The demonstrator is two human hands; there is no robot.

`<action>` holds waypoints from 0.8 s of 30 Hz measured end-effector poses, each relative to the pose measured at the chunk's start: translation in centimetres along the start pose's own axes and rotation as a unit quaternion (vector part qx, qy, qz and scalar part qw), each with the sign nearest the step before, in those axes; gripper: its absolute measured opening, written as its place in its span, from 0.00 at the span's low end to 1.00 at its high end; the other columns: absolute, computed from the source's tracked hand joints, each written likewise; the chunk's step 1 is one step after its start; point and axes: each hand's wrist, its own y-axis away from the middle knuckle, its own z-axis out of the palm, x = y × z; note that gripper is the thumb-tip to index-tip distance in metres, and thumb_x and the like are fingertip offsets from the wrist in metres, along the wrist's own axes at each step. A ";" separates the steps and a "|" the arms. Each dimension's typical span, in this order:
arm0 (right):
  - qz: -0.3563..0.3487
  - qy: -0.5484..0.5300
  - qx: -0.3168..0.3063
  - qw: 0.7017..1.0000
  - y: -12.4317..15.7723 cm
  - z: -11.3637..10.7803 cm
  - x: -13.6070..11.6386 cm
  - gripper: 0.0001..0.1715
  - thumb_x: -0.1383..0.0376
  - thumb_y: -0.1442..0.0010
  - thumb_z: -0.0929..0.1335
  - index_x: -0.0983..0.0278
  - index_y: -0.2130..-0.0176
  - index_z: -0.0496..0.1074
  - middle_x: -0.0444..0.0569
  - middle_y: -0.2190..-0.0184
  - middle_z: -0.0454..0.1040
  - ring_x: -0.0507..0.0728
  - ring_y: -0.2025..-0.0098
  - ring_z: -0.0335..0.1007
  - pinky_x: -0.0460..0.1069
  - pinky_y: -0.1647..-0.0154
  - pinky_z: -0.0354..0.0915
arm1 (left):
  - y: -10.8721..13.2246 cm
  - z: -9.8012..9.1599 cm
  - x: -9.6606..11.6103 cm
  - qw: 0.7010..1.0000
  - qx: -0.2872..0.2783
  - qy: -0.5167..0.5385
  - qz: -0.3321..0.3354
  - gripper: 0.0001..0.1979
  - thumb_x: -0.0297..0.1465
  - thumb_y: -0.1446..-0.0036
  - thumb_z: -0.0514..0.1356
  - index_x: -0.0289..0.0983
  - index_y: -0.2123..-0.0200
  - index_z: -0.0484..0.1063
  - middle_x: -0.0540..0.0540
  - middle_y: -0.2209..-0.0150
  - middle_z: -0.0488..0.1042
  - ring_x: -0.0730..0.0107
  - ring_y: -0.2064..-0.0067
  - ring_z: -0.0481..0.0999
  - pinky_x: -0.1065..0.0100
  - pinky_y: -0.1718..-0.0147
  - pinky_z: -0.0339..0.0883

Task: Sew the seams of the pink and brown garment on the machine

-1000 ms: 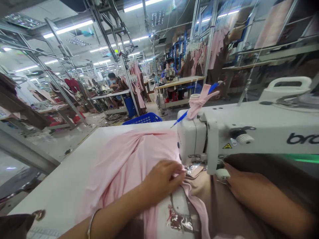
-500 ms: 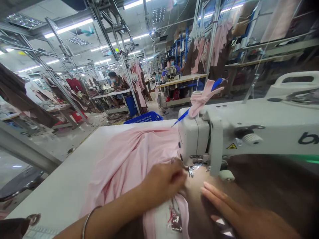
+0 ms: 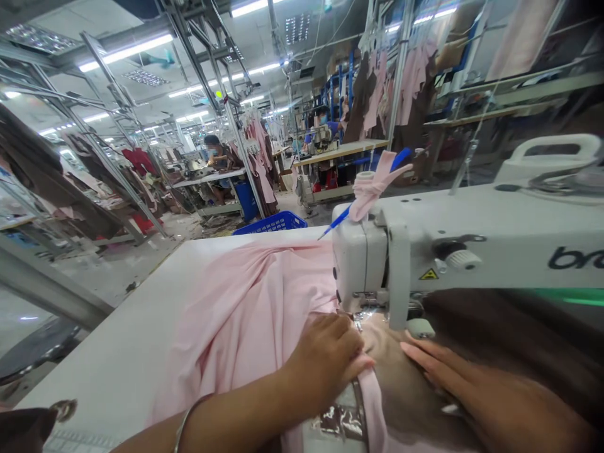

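Pink fabric lies in folds on the left of the white sewing machine, and brown fabric spreads on the right, reaching under the machine's arm. Just in front of the presser foot, my left hand is closed on the edge of the pink fabric, thumb and fingers pinched together. A narrow pink strip runs from it toward me. My right hand lies flat on the brown fabric, fingers stretched out toward the needle area; part of it is blurred. A pen with a pink cloth tie sits on the machine head.
A blue plastic basket stands beyond the white table. Co-workers sit at other machines farther back, one person at left. Pink and brown garments hang from metal rails. A stool is at the far left.
My left hand has come slightly toward me and its thumb now presses on the pink edge. My right hand has shifted right and lies flatter. The view has moved a little to the right.
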 end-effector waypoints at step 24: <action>-0.112 -0.113 0.009 0.987 -9.1 -1.8 -0.6 0.33 0.80 0.53 0.58 0.58 0.53 0.73 0.44 0.66 0.81 0.54 0.74 0.77 0.44 0.76 0.69 | -2.9 -2.1 -2.8 0.987 -0.111 -0.065 -0.099 0.33 0.54 0.49 0.63 0.35 0.49 0.69 0.39 0.47 0.67 0.49 0.46 0.66 0.48 0.45 0.62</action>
